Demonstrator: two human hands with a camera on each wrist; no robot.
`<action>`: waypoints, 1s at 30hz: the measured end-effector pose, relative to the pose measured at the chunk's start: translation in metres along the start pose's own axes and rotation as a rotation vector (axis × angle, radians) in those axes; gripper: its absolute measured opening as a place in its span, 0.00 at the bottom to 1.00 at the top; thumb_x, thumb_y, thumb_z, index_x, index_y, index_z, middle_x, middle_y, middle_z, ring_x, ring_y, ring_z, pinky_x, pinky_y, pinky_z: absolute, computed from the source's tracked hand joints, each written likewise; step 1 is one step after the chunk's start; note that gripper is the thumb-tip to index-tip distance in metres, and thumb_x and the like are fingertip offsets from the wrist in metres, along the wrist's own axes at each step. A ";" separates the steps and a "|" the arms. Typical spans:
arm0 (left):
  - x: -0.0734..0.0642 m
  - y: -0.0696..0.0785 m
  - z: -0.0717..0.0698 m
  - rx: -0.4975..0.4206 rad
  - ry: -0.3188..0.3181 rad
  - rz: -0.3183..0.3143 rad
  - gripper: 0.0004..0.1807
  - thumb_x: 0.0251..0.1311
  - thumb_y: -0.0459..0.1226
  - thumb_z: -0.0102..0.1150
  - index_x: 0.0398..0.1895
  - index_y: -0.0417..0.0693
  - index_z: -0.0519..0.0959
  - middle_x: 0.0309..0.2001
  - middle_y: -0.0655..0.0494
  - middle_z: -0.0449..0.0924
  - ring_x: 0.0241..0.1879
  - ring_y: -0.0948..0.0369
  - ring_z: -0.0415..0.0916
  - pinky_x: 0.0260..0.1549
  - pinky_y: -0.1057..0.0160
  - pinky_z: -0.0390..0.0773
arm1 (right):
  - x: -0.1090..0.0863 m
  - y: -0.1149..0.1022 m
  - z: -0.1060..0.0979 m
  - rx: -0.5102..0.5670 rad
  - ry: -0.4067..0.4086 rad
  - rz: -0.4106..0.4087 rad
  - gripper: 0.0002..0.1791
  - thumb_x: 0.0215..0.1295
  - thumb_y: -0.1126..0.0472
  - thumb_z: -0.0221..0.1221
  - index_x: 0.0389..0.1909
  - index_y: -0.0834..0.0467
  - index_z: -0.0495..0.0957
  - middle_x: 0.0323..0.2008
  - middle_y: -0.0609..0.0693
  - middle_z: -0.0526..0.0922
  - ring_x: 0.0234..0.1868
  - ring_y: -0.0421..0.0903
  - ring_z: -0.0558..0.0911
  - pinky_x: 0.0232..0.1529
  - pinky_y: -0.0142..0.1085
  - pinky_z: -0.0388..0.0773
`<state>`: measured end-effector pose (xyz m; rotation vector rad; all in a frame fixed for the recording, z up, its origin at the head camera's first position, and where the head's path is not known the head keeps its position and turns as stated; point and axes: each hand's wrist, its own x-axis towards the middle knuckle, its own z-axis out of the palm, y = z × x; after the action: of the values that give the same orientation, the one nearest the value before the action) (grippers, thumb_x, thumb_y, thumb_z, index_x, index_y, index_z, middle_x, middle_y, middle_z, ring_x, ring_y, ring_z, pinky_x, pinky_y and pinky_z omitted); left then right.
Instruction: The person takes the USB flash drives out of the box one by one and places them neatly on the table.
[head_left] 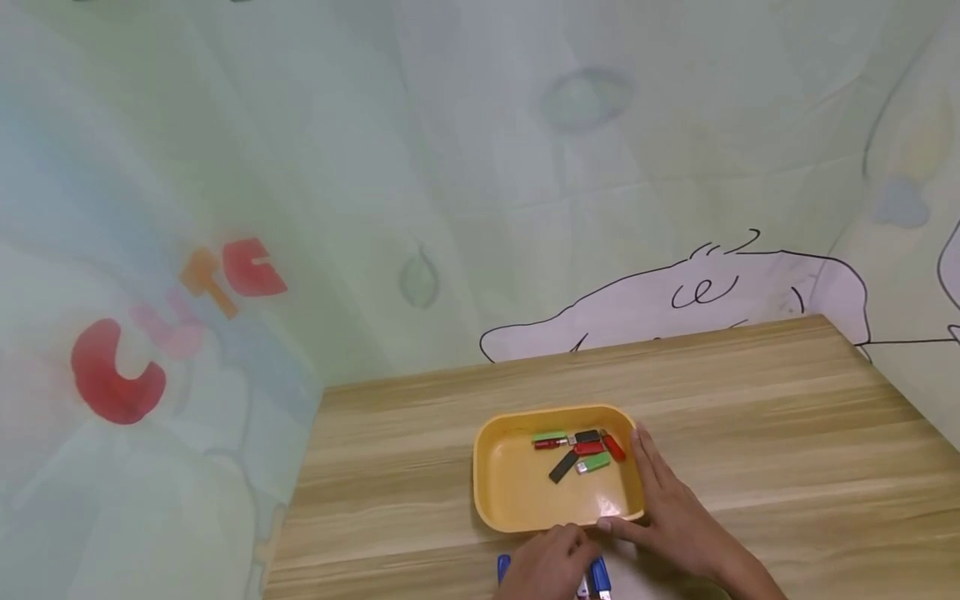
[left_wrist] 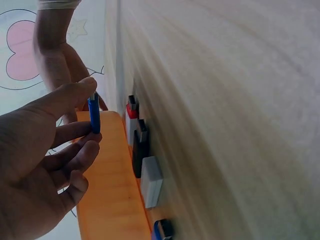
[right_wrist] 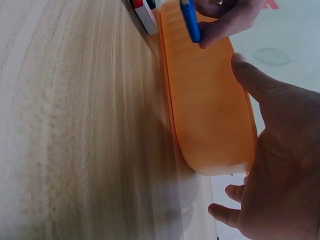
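My left hand (left_wrist: 55,145) pinches a blue USB flash drive (left_wrist: 94,115) between thumb and fingertips. It is just in front of a yellow plastic tub (head_left: 483,500). My right hand (head_left: 678,525) rests at the tub's near right corner, thumb at the front rim and straight fingers along the right side. Inside the tub lie several flash drives, among them a black one (head_left: 564,467), a green one (head_left: 594,463) and a red one (head_left: 613,447). On the table before the tub are a red and white drive (left_wrist: 131,122), a black drive (left_wrist: 141,152) and a grey drive (left_wrist: 151,182).
Another blue drive (left_wrist: 161,230) lies by the tub, partly out of the left wrist view. The wood-grain table (head_left: 390,450) runs back to a printed cloth (head_left: 465,167), which also hangs on the left. The table's right edge slants away beyond my right hand.
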<state>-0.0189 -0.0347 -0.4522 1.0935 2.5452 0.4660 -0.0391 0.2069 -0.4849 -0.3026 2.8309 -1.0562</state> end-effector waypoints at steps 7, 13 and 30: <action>0.004 0.001 0.009 -0.045 -0.037 -0.036 0.32 0.68 0.63 0.62 0.67 0.56 0.81 0.47 0.70 0.74 0.43 0.77 0.67 0.45 0.72 0.76 | 0.001 0.001 0.000 0.009 -0.010 0.017 0.72 0.60 0.26 0.67 0.86 0.60 0.34 0.87 0.63 0.37 0.84 0.71 0.49 0.75 0.68 0.59; 0.008 0.003 0.014 -0.045 -0.040 -0.064 0.32 0.67 0.63 0.64 0.66 0.56 0.82 0.47 0.70 0.74 0.41 0.77 0.67 0.41 0.72 0.76 | 0.001 -0.001 -0.001 0.017 -0.018 0.029 0.72 0.60 0.26 0.67 0.87 0.59 0.34 0.87 0.62 0.37 0.84 0.71 0.49 0.75 0.68 0.58; 0.018 0.005 0.027 0.037 -0.065 -0.098 0.31 0.68 0.65 0.62 0.62 0.57 0.84 0.46 0.68 0.76 0.30 0.75 0.64 0.28 0.74 0.69 | 0.002 0.001 0.001 0.022 -0.022 0.037 0.72 0.60 0.26 0.67 0.87 0.59 0.35 0.87 0.62 0.37 0.84 0.70 0.50 0.75 0.69 0.59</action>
<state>-0.0164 -0.0141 -0.4771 0.9741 2.5456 0.3534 -0.0406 0.2068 -0.4868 -0.2572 2.7925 -1.0699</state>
